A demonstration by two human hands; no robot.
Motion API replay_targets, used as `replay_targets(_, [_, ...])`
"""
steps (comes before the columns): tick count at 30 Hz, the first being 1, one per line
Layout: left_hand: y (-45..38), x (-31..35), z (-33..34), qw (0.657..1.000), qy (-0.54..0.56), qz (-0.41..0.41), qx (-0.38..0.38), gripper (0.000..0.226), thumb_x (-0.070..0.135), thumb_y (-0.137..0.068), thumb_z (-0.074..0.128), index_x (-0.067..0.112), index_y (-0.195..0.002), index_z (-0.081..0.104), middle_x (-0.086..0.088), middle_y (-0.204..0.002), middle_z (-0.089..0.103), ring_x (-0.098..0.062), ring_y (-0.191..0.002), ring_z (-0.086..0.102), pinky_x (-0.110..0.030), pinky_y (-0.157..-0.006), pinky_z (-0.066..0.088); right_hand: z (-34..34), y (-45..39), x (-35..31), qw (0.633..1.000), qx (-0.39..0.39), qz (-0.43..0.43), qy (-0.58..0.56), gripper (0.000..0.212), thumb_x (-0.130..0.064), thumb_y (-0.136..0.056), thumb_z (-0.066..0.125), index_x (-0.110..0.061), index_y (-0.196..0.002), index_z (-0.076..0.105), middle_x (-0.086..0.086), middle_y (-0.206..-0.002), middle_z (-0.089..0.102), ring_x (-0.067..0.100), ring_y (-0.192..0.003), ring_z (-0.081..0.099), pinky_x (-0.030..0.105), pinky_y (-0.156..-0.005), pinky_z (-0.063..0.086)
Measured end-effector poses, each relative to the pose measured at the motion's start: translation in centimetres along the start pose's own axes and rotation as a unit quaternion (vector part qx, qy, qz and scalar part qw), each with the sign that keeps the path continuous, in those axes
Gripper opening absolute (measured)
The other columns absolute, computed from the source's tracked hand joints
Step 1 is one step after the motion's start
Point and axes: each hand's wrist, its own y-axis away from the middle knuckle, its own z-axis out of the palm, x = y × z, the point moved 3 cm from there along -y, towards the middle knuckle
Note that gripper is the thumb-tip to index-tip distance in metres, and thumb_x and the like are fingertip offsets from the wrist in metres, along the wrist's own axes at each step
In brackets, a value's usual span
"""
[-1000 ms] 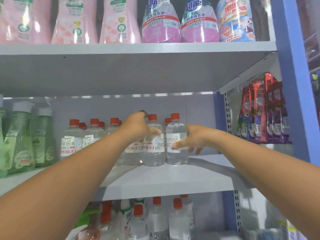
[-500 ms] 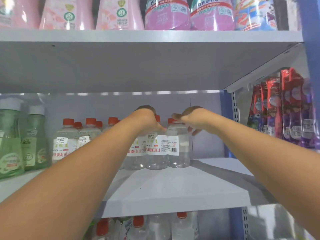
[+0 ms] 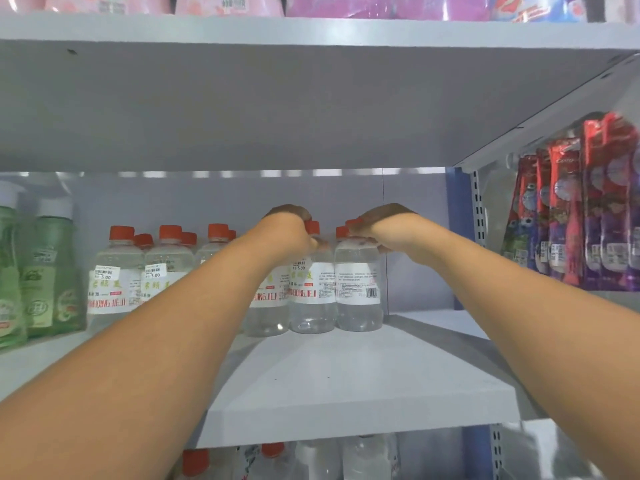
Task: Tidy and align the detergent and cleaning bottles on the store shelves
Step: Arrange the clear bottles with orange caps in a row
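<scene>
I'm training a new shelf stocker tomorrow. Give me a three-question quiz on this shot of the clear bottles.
1. True or false: the clear bottles have green caps.
2. Where do the left hand and the right hand sit? A) at the bottles' bases B) over the cap ends C) on the hanging packets
3. Fill in: to the far left on the same shelf stand ____ bottles with white caps.

Key: 1 false, the caps are red. 2 B. 3 green.
</scene>
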Motion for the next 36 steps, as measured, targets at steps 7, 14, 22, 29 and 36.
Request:
replay_targets(7, [-0.2,-0.7,0.5,0.999,0.033,0.028,0.027,0.053,0.055,-0.085,0.072,0.029,-0.13,0.062,0.004,-0.113,0.067,-0.022,-0.096,0.064,-0.03,-0.081,0.053,0.8,0.0,-0.3,0.999,0.035,0.003,0.026,0.038,-0.048,-0.086,0.076,-0.013,-0.101,0.077,0.009,-0.107,0.075,0.03,-0.101,0.069,0.034,-0.078,0.055])
replay_targets(14, [-0.8,-1.1,-0.1,0.998,0.055,0.017,0.023,0.042,0.046,-0.096,0.064,0.033,-0.135,0.061,0.004,-0.122,0.064,-0.024,-0.097,0.06,-0.029,-0.08,0.048,0.8,0.1,0.4,0.999,-0.002,-0.001,-0.041,0.022,-0.046,-0.089,0.074,-0.026,-0.097,0.078,-0.009,-0.104,0.076,0.014,-0.105,0.068,0.027,-0.073,0.053])
replay_targets(22, [-1.0,-1.3,0.2,0.997,0.063,0.019,0.03,0.043,0.048,-0.091,0.07,0.032,-0.13,0.062,0.004,-0.119,0.066,-0.024,-0.097,0.063,-0.03,-0.079,0.051,0.7,0.2,0.4,0.998,0.005,0.007,-0.059,0.011,-0.038,-0.091,0.075,-0.029,-0.087,0.073,-0.011,-0.101,0.074,0.01,-0.1,0.068,0.024,-0.074,0.054])
replay_targets(29, [-0.7,-1.5,0.5,0.994,0.092,0.03,0.042,0.047,0.053,-0.087,0.072,0.034,-0.129,0.063,0.011,-0.115,0.066,-0.011,-0.084,0.06,-0.019,-0.057,0.038,0.9,0.9,0.2,0.999,-0.007,0.006,-0.048,0.01,-0.037,-0.096,0.07,-0.031,-0.089,0.067,-0.013,-0.097,0.07,0.002,-0.085,0.063,0.022,-0.059,0.047])
replay_targets(36, [-0.5,-1.7,1.0,0.991,0.098,0.043,0.08,0.064,0.05,-0.088,0.074,0.032,-0.145,0.05,0.005,-0.132,0.061,-0.018,-0.099,0.062,-0.022,-0.069,0.045,1.4,1.0,0.3,0.998,0.007,0.006,-0.055,0.01,-0.037,-0.094,0.068,-0.031,-0.086,0.067,-0.011,-0.1,0.071,0.006,-0.091,0.063,0.025,-0.063,0.047])
